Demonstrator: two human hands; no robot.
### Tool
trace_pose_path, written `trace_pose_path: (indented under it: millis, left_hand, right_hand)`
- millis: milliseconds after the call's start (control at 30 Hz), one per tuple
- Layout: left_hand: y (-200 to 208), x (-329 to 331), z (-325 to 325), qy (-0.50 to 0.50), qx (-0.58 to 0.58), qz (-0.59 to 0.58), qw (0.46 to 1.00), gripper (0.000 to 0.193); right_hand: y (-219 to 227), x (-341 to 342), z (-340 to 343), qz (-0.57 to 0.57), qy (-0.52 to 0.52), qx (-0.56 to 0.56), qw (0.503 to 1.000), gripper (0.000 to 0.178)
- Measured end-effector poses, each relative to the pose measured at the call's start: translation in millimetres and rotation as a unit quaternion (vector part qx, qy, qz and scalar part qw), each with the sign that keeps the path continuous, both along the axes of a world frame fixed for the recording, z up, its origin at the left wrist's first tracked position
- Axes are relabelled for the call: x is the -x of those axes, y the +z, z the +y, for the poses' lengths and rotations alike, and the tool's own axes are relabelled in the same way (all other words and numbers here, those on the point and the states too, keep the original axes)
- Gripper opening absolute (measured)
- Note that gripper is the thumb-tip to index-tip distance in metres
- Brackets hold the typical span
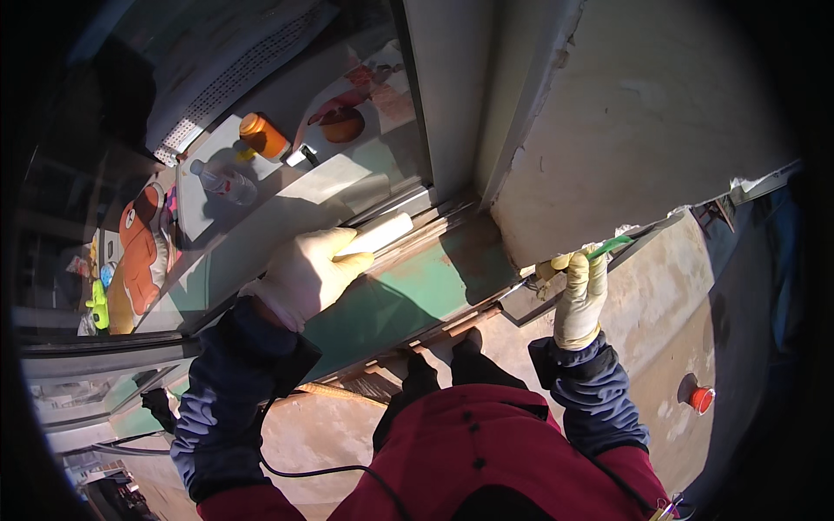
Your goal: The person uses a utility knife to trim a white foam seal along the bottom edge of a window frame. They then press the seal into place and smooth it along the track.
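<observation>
My left hand (306,273), in a pale glove, is closed round a short white block or tube (382,234). Its far end lies over the metal window track (426,233), along the foot of the glass. Further right my right hand (580,300), also gloved, has its fingers pinched together beside the broken lower edge of the pale wall (643,130). A thin green piece (611,247) sticks out from between those fingers; its kind cannot be made out. Below the track runs a green sill (382,300), partly in shadow.
Behind the glass stand an orange jar (264,137), a clear bottle (224,182) and a brown plush cushion (143,247). A red-topped object (701,399) is at the lower right. My black cable (326,470) crosses near my left sleeve. Sunlit concrete (643,304) spreads to the right.
</observation>
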State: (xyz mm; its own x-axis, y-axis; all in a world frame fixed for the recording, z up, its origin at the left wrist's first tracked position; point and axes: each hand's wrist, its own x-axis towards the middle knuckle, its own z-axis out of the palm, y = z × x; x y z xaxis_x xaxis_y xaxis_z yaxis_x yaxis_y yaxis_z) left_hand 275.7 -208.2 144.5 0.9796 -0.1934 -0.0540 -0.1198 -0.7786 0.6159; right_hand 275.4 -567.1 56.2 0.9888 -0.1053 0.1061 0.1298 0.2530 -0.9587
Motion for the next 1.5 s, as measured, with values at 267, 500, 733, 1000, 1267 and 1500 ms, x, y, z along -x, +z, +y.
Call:
trace_pose_path:
  millis: [267, 500, 733, 1000, 1267, 1500]
  left_hand:
    - [10, -16, -17, 0.011, -0.056, 0.068, 0.996, 0.03]
    - [2, -20, -24, 0.007, -0.064, 0.048, 0.997, 0.033]
    - [-15, -9, -23, 0.004, -0.016, -0.026, 1.0, 0.033]
    - [-16, -8, -24, 0.021, 0.041, 0.021, 0.999, 0.034]
    - [-9, 5, -18, -0.021, -0.024, -0.01, 0.999, 0.042]
    - [8, 38, -22, -0.072, -0.26, -0.157, 0.95, 0.056]
  right_hand:
    - [3, -1, 6, 0.012, -0.029, -0.002, 1.0, 0.022]
    - [4, -3, 6, -0.014, -0.035, 0.035, 0.999, 0.021]
    - [7, -2, 5, -0.02, -0.021, 0.03, 0.999, 0.022]
    - [5, -2, 4, -0.018, -0.021, 0.02, 0.999, 0.024]
    - [0, -5, 1, -0.028, 0.0, 0.003, 1.0, 0.019]
    - [3, -4, 5, -0.04, -0.015, 0.007, 0.999, 0.019]
